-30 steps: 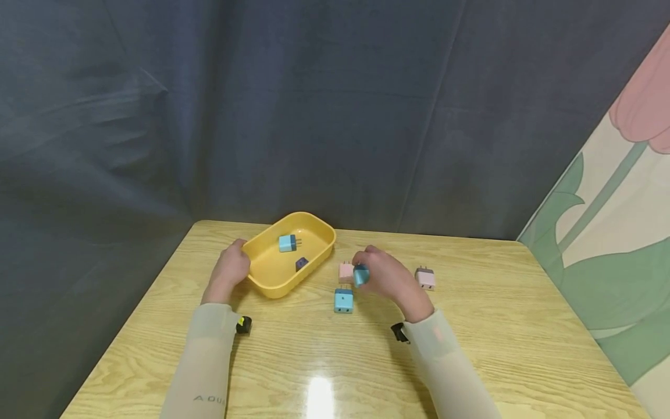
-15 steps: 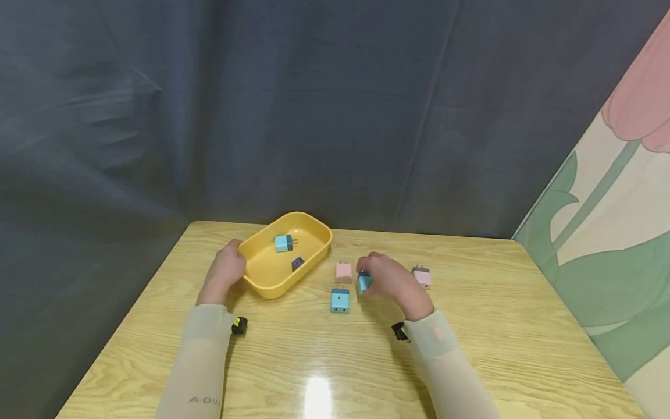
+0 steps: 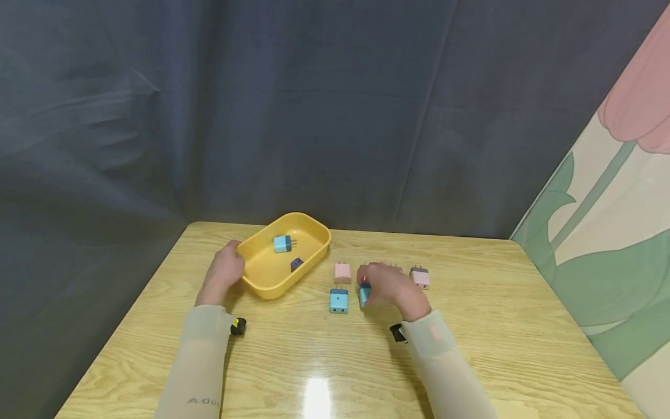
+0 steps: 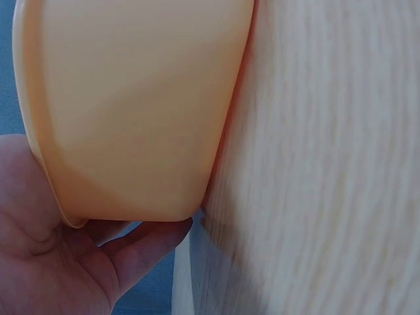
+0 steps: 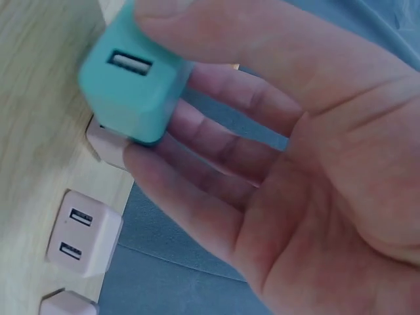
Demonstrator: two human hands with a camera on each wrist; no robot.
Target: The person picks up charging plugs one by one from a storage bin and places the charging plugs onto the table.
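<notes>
Nearby, a blue charger [image 5: 125, 92] is pinched firmly in the right hand [image 3: 391, 288], near a second blue charger [image 3: 338, 301] on the table [image 3: 282, 361]. Farther, a yellow tray [image 3: 264, 266] is gripped at one end by the left hand [image 3: 224, 272]; behind, a dark curtain [image 3: 314, 116] is seen.

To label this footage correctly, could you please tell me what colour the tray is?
The tray is yellow, clearest in the head view.
</notes>
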